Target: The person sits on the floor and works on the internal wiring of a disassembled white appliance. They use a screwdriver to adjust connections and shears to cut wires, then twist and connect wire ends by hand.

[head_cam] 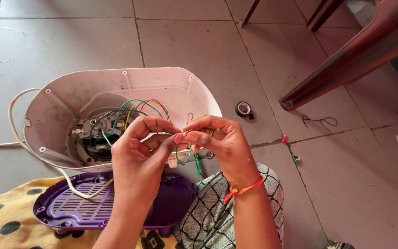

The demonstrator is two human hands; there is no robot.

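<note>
I see left hand (146, 143) and right hand (215, 138) both pinched on thin coloured wires (146, 105) above the white housing (70, 99); 2 hands touching

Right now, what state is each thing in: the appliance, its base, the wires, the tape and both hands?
White appliance shell: opened, tipped on its side.
Purple base: detached, lying flat.
Coloured wires: loose, exposed.
Black tape roll: on floor, untouched.
Left hand: fingers pinching wire.
Right hand: fingers pinching wire.
</note>
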